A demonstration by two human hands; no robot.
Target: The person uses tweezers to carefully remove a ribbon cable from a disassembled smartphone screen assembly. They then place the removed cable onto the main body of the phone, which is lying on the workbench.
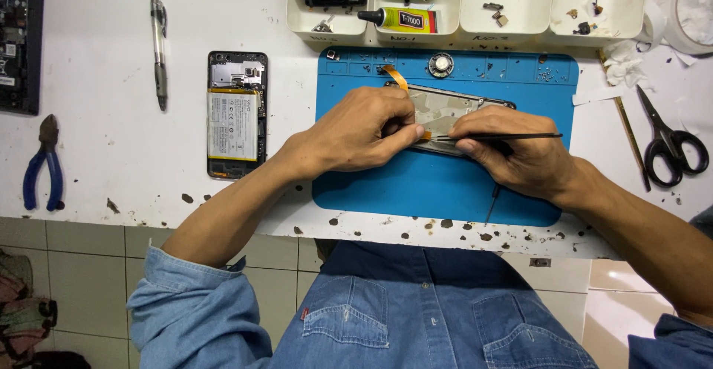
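White worktop, surface chipped and stained along the front edge. Below it, pale square tiles with dark grout lines. Lighting even and bright, with soft shadows. Crumpled cloth lies lower left.

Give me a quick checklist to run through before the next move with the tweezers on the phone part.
1. Phone part lying on the blue mat, not hanging over its edge: ok.
2. Left hand pressing down on the part: ok.
3. Right hand gripping the black tweezers, tips at the part beside the left fingers: ok.
4. Orange flex ribbon free of both hands: ok at the top end; the rest is hidden by the left hand, cannot tell.
5. Tweezer tips actually gripping something: cannot tell, too small.
6. Glue tube lying in the white tray, away from the work: ok.
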